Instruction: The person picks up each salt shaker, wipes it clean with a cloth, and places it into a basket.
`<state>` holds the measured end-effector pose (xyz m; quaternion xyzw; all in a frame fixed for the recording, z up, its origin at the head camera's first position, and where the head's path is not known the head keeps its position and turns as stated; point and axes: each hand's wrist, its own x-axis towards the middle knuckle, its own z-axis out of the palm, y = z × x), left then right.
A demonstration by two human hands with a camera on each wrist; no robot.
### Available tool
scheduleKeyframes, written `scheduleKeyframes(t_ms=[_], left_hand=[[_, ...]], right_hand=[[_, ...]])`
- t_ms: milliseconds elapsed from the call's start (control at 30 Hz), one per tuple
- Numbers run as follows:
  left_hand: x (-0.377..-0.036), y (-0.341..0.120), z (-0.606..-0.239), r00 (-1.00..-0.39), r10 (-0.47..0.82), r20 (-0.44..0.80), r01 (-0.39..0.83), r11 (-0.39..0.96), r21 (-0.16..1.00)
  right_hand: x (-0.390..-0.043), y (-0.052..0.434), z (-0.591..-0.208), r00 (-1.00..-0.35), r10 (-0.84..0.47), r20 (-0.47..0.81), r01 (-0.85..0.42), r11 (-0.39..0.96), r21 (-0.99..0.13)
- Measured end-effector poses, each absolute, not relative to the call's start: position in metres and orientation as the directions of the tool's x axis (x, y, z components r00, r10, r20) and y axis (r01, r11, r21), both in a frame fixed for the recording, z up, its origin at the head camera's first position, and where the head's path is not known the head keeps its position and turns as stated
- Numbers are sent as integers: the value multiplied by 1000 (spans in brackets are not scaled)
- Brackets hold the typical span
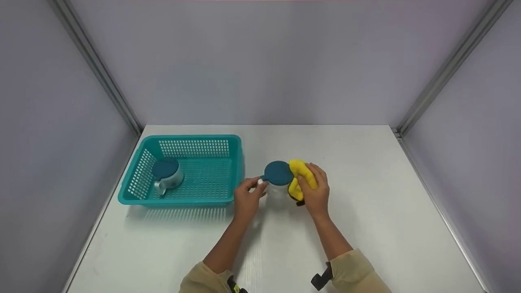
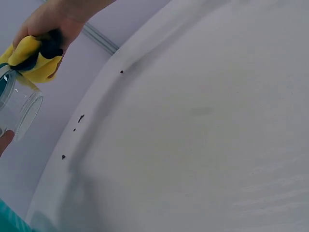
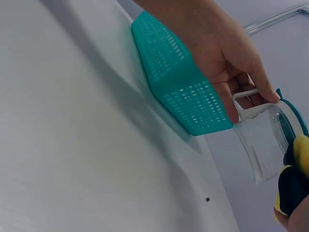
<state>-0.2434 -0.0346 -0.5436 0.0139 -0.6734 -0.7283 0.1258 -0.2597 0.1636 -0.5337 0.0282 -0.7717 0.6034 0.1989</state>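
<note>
My left hand grips the white handle of a clear glass mug, its thumb up by the tab of the blue lid. The mug is held above the white table, tilted in the wrist views. On its other side my right hand holds a bunched yellow and black cloth against the mug, close to the lid's edge. Cloth and fingers hide that part of the glass.
To the left stands a teal plastic basket with perforated sides. Inside it is another lidded mug with its handle toward the front. Grey panels stand around the white table; a few dark specks lie on it.
</note>
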Motion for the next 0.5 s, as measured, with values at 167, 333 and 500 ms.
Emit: scheduleKeyframes(t_ms=[167, 333, 500], left_hand=[[-247, -31, -546, -958, -224, 180, 201, -71, 977], [-247, -34, -543, -954, -234, 188, 209, -66, 976], [-245, -33, -542, -954, -259, 150, 166, -41, 985]], right_hand=[[-251, 153, -543, -915, 242, 322, -266, 235, -935], [-242, 139, -553, -861, 247, 444, -372, 287, -883], [-236, 131, -560, -776, 212, 593, -495, 377, -783]])
